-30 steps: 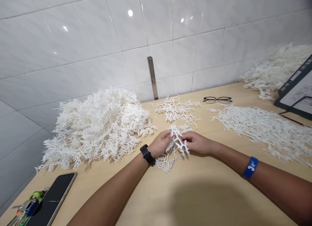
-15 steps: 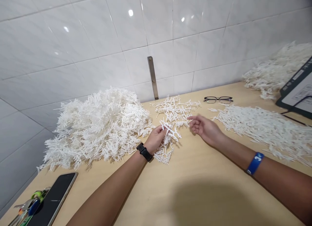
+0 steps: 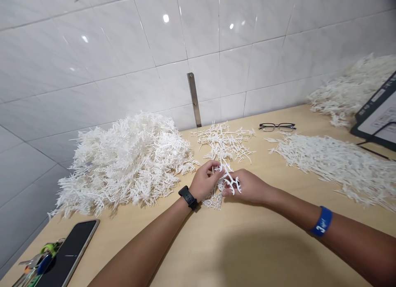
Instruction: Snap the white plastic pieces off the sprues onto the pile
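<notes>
Between thumb and fingers, my left hand (image 3: 206, 179) pinches a white branched plastic piece (image 3: 228, 175) that looks like a twig with short side prongs. My right hand (image 3: 246, 186) is beside it, fingers curled behind the piece's lower end; the piece partly hides them, so I cannot tell whether they grip it. Under both hands lies a small heap of similar white pieces (image 3: 213, 202). Just beyond them is a loose cluster of branched pieces (image 3: 224, 140). A large tangled mound of white pieces (image 3: 123, 163) stands to the left of my left hand.
Slim white pieces (image 3: 334, 163) are spread at the right, with another white pile (image 3: 355, 87) behind. Eyeglasses (image 3: 276, 127) lie near the tiled wall (image 3: 204, 31). A dark-framed panel (image 3: 379, 114) leans at far right. A phone (image 3: 69, 250) and keys (image 3: 38, 260) sit front left.
My right hand has moved left and toward me from the loose cluster to the piece in my left hand. The held piece has shifted slightly right and down.
</notes>
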Demonstrator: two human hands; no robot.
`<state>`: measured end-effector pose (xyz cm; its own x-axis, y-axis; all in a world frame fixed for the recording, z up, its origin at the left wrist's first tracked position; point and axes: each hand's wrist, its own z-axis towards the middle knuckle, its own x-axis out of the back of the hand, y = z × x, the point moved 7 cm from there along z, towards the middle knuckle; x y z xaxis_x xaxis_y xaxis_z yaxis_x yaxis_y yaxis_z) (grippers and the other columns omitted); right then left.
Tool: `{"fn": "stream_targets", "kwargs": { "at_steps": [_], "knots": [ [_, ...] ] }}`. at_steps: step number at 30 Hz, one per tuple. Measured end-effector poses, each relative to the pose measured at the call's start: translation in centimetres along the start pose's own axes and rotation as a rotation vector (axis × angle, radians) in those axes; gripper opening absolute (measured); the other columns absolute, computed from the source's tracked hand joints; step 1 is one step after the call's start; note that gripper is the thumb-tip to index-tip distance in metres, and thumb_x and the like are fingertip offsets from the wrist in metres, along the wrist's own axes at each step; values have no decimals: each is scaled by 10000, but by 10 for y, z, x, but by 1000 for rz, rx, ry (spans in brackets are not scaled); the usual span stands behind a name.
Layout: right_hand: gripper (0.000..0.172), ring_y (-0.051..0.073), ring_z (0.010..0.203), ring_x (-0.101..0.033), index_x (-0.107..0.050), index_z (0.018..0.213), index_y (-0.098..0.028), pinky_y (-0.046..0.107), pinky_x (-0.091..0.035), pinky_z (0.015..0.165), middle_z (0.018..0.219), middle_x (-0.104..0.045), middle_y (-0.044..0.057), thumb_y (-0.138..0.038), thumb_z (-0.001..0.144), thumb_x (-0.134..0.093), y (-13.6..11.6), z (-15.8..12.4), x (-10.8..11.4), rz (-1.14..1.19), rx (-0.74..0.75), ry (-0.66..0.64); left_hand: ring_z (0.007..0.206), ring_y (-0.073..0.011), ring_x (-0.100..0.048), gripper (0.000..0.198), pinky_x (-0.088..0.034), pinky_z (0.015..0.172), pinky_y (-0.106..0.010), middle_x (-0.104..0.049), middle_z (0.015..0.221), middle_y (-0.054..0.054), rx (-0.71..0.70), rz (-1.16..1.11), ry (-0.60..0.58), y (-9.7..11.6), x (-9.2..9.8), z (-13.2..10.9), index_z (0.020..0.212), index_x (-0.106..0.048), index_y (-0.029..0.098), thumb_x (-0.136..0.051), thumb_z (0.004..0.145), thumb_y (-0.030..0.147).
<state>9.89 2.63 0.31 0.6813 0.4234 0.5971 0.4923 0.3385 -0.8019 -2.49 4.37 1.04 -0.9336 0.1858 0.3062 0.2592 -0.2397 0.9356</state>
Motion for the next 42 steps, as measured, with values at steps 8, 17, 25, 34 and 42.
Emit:
{"fn": "stream_targets", "kwargs": {
  "at_steps": [8,17,25,34,42],
  "knots": [
    [333,125,548,-398,-482,621,-182,256,-297,539,558,-465,-22,-442,822,-537,6,6,14,18,16,173,1011,-175,-580,393,-463,871,-303,-554,1229,-105,-65,-118,76,1,4,-1,1250,-467,216,-543,891,356],
    [407,140,555,-446,-475,628,-194,279,-350,583,550,-479,-20,-538,823,-571,19,8,32,189,-32,321,772,-157,-515,231,-409,743,-295,-589,818,-43,-197,306,145,22,9,-9,805,-564,179,-504,906,378],
    [468,117,502,-417,-463,599,-191,281,-345,544,518,-451,-29,-585,828,-570,12,8,20,483,30,170,1037,-221,-538,174,-383,939,-356,-644,1050,-82,-429,394,20,39,-7,-15,930,-649,204,-622,848,355],
    [259,151,654,-464,-561,795,-186,262,-365,613,697,-542,6,-437,855,-581,1,1,26,148,151,233,887,-208,-540,166,-397,827,-334,-647,881,-68,-362,334,43,32,-1,-11,834,-617,197,-504,911,292],
    [380,124,556,-427,-504,662,-181,253,-339,548,593,-487,-13,-496,866,-556,-3,1,17,177,155,94,861,-184,-546,183,-409,813,-306,-635,855,-56,-222,215,-51,22,-5,-6,809,-617,178,-552,880,334]
  ]
}}
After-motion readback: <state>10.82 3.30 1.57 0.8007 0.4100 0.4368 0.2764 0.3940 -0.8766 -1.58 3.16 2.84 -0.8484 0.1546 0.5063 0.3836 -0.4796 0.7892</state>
